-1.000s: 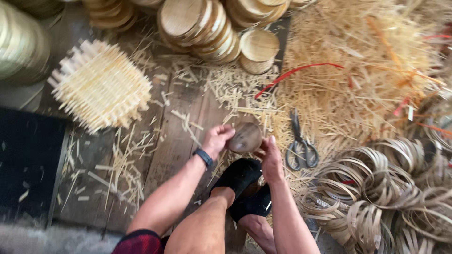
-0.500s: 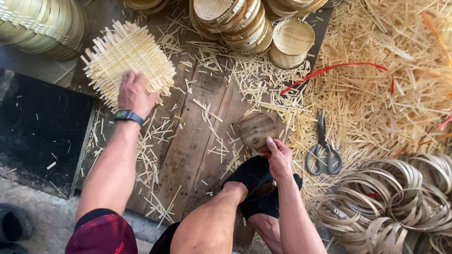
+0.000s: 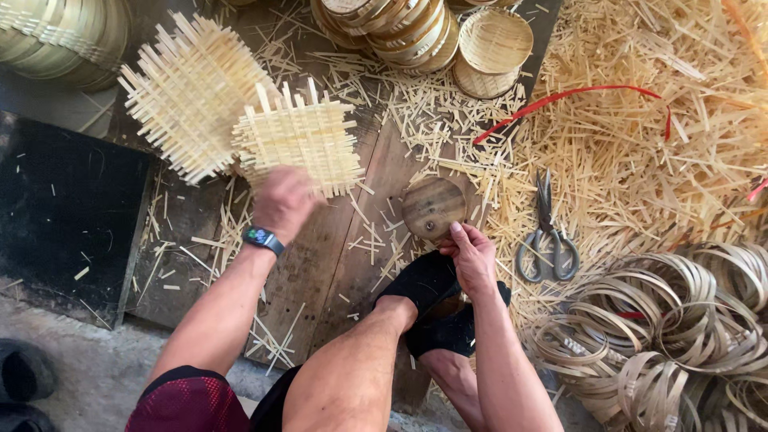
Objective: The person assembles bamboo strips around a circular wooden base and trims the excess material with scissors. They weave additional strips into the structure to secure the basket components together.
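My left hand point(image 3: 282, 202) grips a square woven bamboo mat point(image 3: 300, 140) by its near edge and holds it above the wooden boards. Behind it, a stack of the same woven mats point(image 3: 186, 92) lies on the floor at the upper left. My right hand point(image 3: 472, 254) holds the near rim of a round wooden disc point(image 3: 432, 207) that stands on the boards, just in front of my black-socked feet point(image 3: 432, 300). A dark watch sits on my left wrist.
Grey scissors point(image 3: 548, 232) lie on the bamboo offcuts to the right. Coiled bamboo rings point(image 3: 680, 328) pile up at the lower right. Round woven lids point(image 3: 492, 44) and stacked trays sit at the top. A black mat point(image 3: 64, 216) covers the floor on the left.
My left hand left the wooden disc, reached to the mat stack at the upper left, and has now lifted one woven mat off it toward me. My right hand stayed on the disc.
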